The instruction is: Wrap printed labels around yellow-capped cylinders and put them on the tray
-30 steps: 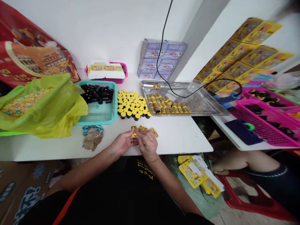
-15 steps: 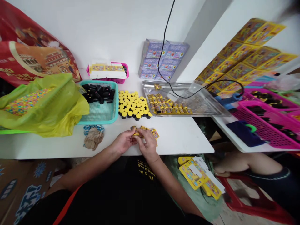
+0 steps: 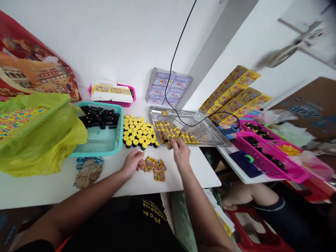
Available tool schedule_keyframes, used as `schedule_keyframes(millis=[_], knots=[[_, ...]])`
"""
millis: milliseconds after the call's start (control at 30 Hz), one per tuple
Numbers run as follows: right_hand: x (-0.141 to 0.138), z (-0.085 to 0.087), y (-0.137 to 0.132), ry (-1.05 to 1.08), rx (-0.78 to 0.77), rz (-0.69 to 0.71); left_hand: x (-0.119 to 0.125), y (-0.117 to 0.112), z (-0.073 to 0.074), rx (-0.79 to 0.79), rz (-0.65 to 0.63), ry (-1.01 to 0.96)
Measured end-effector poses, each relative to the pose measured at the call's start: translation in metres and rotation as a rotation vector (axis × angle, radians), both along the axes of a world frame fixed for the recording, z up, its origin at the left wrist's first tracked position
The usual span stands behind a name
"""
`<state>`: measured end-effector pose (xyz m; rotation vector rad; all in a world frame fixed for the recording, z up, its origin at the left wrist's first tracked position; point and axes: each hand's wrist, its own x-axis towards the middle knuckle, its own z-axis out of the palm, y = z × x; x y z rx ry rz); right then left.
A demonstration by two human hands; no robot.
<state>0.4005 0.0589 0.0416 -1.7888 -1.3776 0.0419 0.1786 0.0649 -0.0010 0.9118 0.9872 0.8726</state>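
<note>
My right hand (image 3: 181, 153) is at the near edge of the metal tray (image 3: 220, 140), its fingers closed on a small yellow-labelled container, mostly hidden by the fingers. In the tray stand several more yellow-labelled containers (image 3: 190, 137). Over the white table, my left hand (image 3: 132, 163) has its fingers loosely bent and apart, with nothing visible in them. Beside its fingertips lie several colourful yellow stickers (image 3: 159, 175). Close above is a packed group of black containers with yellow caps (image 3: 136, 132).
A teal basket (image 3: 121, 131) with black containers stands left, next to a yellow bag (image 3: 60, 140) of coloured beads. A crumpled cloth (image 3: 89, 173) lies in front. A black cable (image 3: 172, 63) hangs across the tray. Pink baskets (image 3: 265, 155) and another person's leg (image 3: 252, 196) are right.
My hands have parted. The right hand has carried the labelled container from over the table to the tray edge; the left stays near the stickers, now uncovered. The view has shifted right.
</note>
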Motion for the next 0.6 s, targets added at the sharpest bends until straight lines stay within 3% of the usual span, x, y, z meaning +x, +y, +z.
schedule_keyframes(millis=[100,200,400,600], knots=[[0.037,0.022,0.04,-0.205,-0.381,-0.128,0.003,0.002,-0.012,0.083,-0.002,0.035],[0.047,0.032,0.072,-0.444,-0.67,-0.1,0.002,0.001,-0.018,0.111,-0.08,0.023],[0.033,0.026,0.103,-0.516,-0.776,0.041,0.0,0.006,-0.023,0.093,-0.181,0.067],[0.041,0.023,0.117,-0.456,-0.846,0.195,0.002,0.006,-0.027,0.148,-0.245,0.178]])
